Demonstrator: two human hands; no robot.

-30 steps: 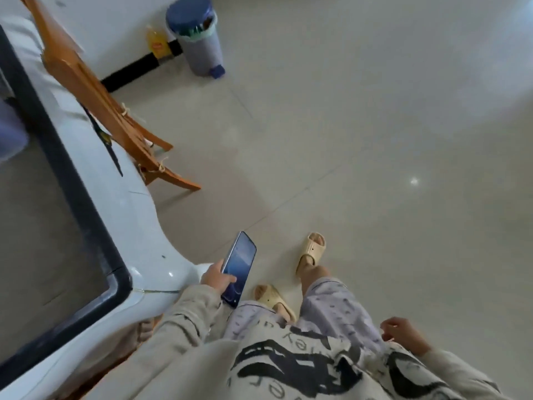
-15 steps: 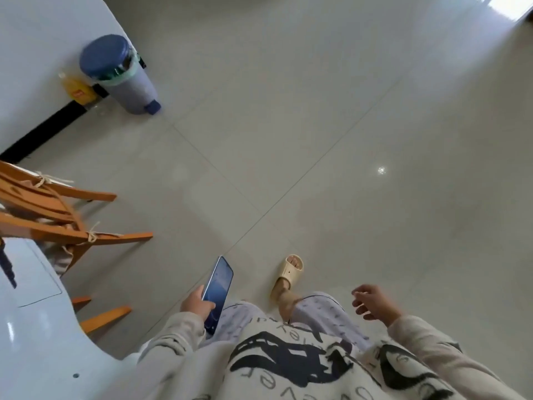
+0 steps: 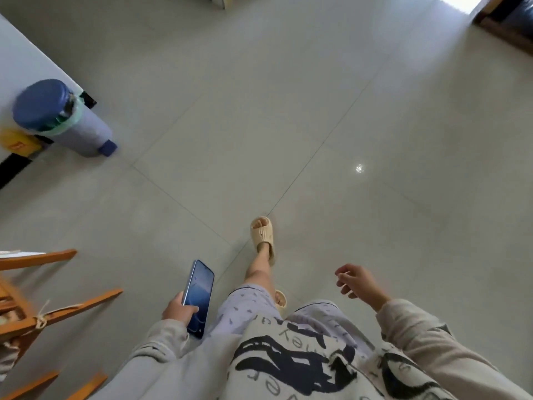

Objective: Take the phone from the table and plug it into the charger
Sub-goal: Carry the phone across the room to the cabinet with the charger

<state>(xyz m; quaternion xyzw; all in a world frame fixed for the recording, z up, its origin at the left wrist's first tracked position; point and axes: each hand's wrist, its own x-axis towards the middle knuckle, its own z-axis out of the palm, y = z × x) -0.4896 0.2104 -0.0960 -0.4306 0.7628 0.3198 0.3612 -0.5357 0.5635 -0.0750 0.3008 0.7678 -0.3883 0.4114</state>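
Observation:
My left hand [image 3: 179, 310] grips a dark blue phone [image 3: 199, 293] by its lower half, screen up, held low beside my left leg. My right hand [image 3: 359, 284] hangs free on the right with fingers loosely curled and nothing in it. One foot in a cream slipper [image 3: 262, 233] is stepped forward on the tiled floor. No charger and no table are in view.
A blue-lidded pedal bin [image 3: 62, 118] stands by the white wall at the left, with a yellow bottle [image 3: 16, 141] beside it. Orange wooden chair legs [image 3: 43, 310] jut in at the lower left. Open tiled floor [image 3: 317, 111] stretches ahead toward a bright doorway [image 3: 461, 1].
I have walked away from the table, which has left the view. The bin and chair slid left and down. The phone stays in my left hand; my right hand has swung forward.

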